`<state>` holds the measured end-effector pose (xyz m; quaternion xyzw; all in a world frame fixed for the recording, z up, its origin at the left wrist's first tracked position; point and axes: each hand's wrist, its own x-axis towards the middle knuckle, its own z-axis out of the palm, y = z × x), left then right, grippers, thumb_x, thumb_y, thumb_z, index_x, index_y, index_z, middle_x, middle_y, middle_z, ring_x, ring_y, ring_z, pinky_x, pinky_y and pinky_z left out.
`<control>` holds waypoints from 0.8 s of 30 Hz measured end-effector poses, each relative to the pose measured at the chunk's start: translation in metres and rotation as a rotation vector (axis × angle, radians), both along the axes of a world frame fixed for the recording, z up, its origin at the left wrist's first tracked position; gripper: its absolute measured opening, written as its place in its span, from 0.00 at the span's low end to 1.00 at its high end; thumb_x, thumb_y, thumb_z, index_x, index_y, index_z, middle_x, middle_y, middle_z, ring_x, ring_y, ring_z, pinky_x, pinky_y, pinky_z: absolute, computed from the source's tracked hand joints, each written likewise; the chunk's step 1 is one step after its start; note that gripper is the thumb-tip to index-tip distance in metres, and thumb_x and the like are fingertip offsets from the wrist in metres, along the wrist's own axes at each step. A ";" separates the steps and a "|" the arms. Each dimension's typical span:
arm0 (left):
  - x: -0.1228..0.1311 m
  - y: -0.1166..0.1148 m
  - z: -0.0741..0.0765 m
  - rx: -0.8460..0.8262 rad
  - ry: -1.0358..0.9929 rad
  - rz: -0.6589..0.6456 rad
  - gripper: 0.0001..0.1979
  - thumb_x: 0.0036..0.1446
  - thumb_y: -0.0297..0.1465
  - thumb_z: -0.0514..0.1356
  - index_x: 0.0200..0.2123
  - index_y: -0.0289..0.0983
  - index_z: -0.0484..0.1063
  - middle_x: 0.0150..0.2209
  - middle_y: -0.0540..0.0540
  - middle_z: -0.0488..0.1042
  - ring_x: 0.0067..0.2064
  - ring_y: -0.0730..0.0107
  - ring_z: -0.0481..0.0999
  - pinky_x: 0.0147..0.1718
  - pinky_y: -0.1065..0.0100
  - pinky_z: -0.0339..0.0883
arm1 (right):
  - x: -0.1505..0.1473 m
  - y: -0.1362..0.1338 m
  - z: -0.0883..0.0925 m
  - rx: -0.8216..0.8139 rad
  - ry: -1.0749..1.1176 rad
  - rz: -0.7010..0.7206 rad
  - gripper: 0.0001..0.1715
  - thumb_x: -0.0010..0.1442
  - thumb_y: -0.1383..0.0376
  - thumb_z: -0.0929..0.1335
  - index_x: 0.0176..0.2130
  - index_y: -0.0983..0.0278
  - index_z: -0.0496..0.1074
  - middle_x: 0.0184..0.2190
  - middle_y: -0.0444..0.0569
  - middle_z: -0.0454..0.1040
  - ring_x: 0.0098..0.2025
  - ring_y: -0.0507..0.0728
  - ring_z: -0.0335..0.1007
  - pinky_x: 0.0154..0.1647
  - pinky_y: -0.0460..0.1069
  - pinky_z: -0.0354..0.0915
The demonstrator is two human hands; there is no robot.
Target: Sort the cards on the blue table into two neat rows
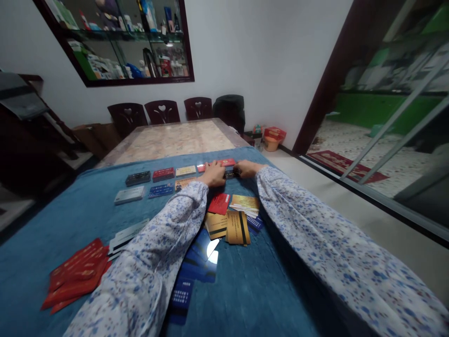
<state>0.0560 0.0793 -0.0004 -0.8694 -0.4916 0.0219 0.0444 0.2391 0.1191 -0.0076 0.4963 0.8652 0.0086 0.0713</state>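
Observation:
Both hands reach to the back right of the card layout. My left hand (213,174) rests at the right end of the card rows, its fingers bent over a red card stack. My right hand (247,169) has its fingers closed on the right end of a dark card stack (229,174), with the left fingertips at its other end. Just behind lies a red stack (226,162). Nearer me are a red card (219,204), gold cards (237,228) and blue cards (199,262). My left forearm partly covers an orange stack (182,184) and silver cards (128,234).
Black (138,178), red (163,174), cream (185,171), silver (129,195) and blue (161,190) card stacks stand on the blue cloth (91,206). Red envelopes (79,271) lie front left. Chairs (162,112) stand behind the table; a glass door (396,112) is at right.

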 end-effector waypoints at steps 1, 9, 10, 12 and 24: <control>-0.001 -0.003 0.001 0.013 -0.006 -0.005 0.20 0.57 0.32 0.59 0.53 0.37 0.74 0.60 0.32 0.70 0.63 0.41 0.63 0.59 0.38 0.59 | 0.001 -0.001 0.000 0.003 0.004 -0.001 0.25 0.53 0.72 0.71 0.52 0.66 0.80 0.50 0.58 0.81 0.51 0.62 0.78 0.46 0.46 0.68; -0.013 -0.031 0.004 0.073 -0.012 -0.040 0.18 0.59 0.31 0.57 0.51 0.37 0.76 0.59 0.33 0.69 0.63 0.42 0.62 0.59 0.38 0.57 | 0.011 -0.013 0.003 0.116 0.090 0.002 0.32 0.57 0.69 0.72 0.61 0.64 0.74 0.56 0.58 0.75 0.55 0.63 0.73 0.52 0.49 0.66; -0.014 -0.037 0.006 0.073 -0.010 -0.043 0.17 0.60 0.31 0.56 0.51 0.37 0.76 0.59 0.33 0.69 0.63 0.42 0.62 0.59 0.38 0.57 | 0.013 -0.016 0.004 0.134 0.097 0.008 0.32 0.58 0.69 0.71 0.61 0.64 0.74 0.57 0.59 0.75 0.56 0.63 0.72 0.53 0.50 0.66; -0.017 -0.049 0.009 0.070 -0.008 -0.061 0.17 0.61 0.30 0.56 0.51 0.38 0.76 0.60 0.33 0.68 0.64 0.43 0.61 0.60 0.38 0.56 | 0.015 -0.024 0.005 0.156 0.115 0.035 0.29 0.59 0.69 0.71 0.60 0.65 0.75 0.56 0.59 0.75 0.56 0.64 0.70 0.53 0.51 0.64; -0.039 -0.110 0.001 0.072 -0.081 -0.185 0.14 0.64 0.31 0.55 0.48 0.41 0.78 0.60 0.38 0.71 0.63 0.45 0.61 0.60 0.38 0.51 | 0.022 -0.084 -0.007 0.140 0.350 0.273 0.20 0.60 0.72 0.68 0.50 0.63 0.81 0.49 0.55 0.80 0.50 0.62 0.65 0.53 0.55 0.61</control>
